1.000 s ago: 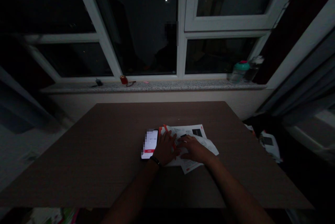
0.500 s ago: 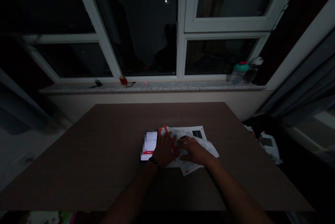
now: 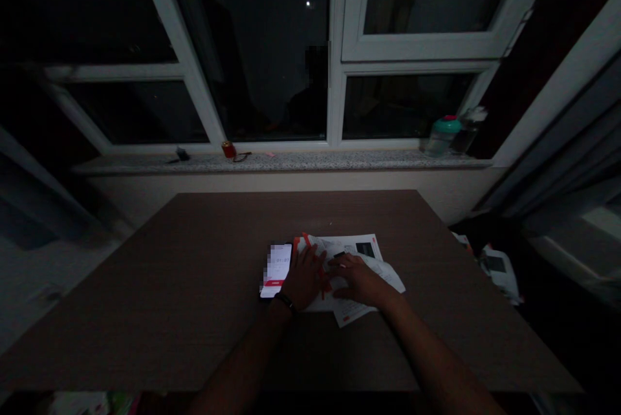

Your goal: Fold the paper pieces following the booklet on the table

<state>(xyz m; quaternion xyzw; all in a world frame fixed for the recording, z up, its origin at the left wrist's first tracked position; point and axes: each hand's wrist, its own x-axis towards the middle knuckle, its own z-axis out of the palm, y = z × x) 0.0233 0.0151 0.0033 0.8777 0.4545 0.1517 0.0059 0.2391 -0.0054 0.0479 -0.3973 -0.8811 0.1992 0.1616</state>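
Printed sheets of paper (image 3: 394, 276) with red-orange edges lie overlapping on the table, one sheet curled up at the right. Across their left part my left hand (image 3: 304, 277) lies flat with fingers stretched out, a dark band on its wrist. My right hand (image 3: 358, 280) rests on the sheets just beside it, fingers bent and thumb apart, and no clear grip shows. Against the outer side of my left hand lies a phone (image 3: 277, 271) with a lit screen and a red bar. Paper under both hands is hidden.
The brown table (image 3: 194, 311) stands below a window with a stone sill (image 3: 310, 160). On the sill are a small red jar (image 3: 228, 148), a teal-lidded bottle (image 3: 442, 137) and another clear bottle (image 3: 469, 132). More papers (image 3: 501, 273) lie beyond the table's right edge.
Both hands stay in almost the same place on the papers. The digits on the phone screen differ.
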